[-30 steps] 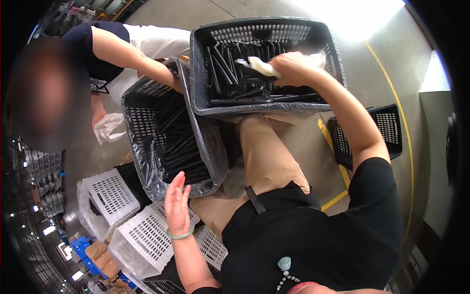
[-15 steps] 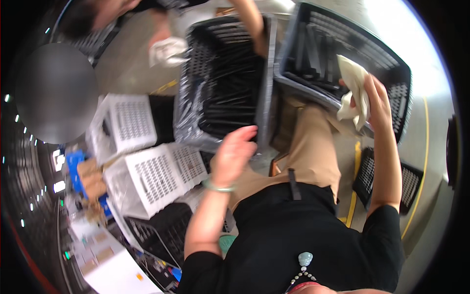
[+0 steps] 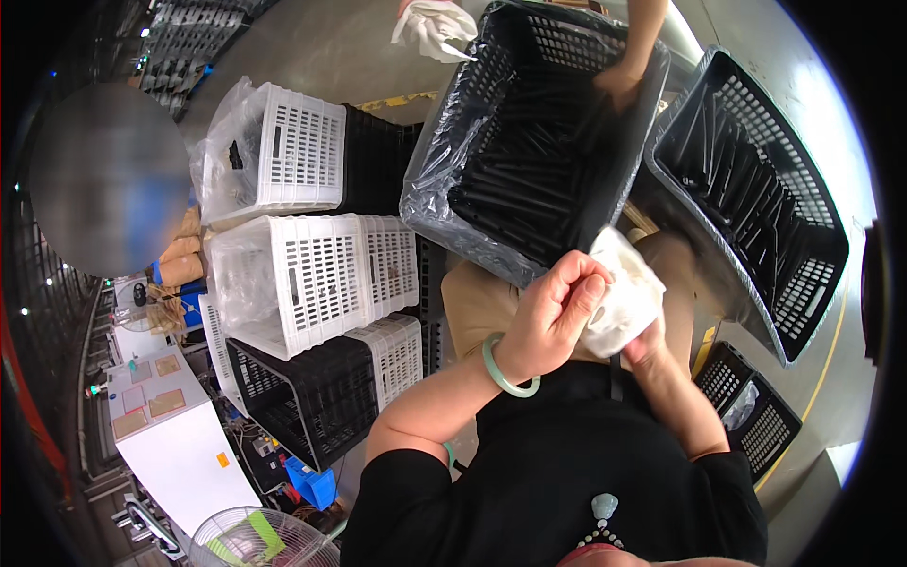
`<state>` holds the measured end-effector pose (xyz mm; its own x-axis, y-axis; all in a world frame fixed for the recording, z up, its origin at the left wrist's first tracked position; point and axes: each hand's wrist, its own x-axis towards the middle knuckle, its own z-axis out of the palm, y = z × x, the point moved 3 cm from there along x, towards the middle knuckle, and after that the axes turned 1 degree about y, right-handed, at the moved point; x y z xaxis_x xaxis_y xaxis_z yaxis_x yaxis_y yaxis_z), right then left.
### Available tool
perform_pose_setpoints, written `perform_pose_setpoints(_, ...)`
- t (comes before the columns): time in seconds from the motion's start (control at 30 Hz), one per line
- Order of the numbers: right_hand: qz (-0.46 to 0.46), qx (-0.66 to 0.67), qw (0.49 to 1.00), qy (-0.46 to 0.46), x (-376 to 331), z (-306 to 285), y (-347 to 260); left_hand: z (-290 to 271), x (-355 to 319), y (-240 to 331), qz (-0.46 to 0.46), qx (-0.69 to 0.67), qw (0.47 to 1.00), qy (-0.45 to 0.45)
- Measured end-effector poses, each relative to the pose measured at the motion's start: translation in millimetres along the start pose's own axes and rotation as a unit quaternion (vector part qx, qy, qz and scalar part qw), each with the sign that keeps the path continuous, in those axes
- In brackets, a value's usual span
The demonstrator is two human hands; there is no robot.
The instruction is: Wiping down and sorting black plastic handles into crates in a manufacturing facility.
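Observation:
My right hand (image 3: 648, 342) grips a crumpled white cloth (image 3: 624, 295) in front of my waist. Against the cloth's left edge, my left hand (image 3: 559, 310) is closed, thumb and curled fingers together; what lies between them is hidden. A black crate (image 3: 436, 203) lined with clear plastic stands just beyond my hands, with many thin black strips (image 3: 529, 194) inside. Another person's hand (image 3: 620, 85) reaches into its far right side. To the right, a second lined black crate (image 3: 723, 248) contains similar strips (image 3: 746, 180).
White perforated crates (image 3: 326, 274) are stacked at the left above a black crate (image 3: 312, 397). Another white cloth (image 3: 436, 28), in a co-worker's hand, shows at the top. A small black crate (image 3: 751, 406) sits low at the right. A fan (image 3: 260, 543) stands at the lower left.
My right hand has come back from the right crate with the cloth, toward my waist. My left hand has moved right to meet it and closed. The view has shifted.

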<state>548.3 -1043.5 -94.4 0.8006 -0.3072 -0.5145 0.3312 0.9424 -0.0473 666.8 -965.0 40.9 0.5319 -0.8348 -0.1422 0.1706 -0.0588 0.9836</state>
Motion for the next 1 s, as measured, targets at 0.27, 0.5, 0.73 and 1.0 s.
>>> perform_pose_setpoints(0.27, -0.130, -0.656, 0.739, -0.080, -10.1, 5.6, -54.5, -33.8, 43.3, 5.0, -0.124, -0.086, 0.977, -0.154)
perform_pose_setpoints(0.5, -0.021, -0.733, 0.679, 0.044, 6.6, 8.0, -37.8, -53.5, 75.6, -58.6, -0.208, -0.124, 0.949, -0.200)
perform_pose_setpoints(0.73, -0.061, -0.929, 0.364, 0.038, -18.2, -75.6, -73.3, -175.0, 144.5, -225.7, -0.047, 0.764, 0.630, -0.129)
perform_pose_setpoints(1.0, 0.112, -0.936, 0.314, 0.111, -11.8, -74.1, -75.2, -192.1, 162.7, -214.3, -0.088, 0.780, 0.566, -0.252)
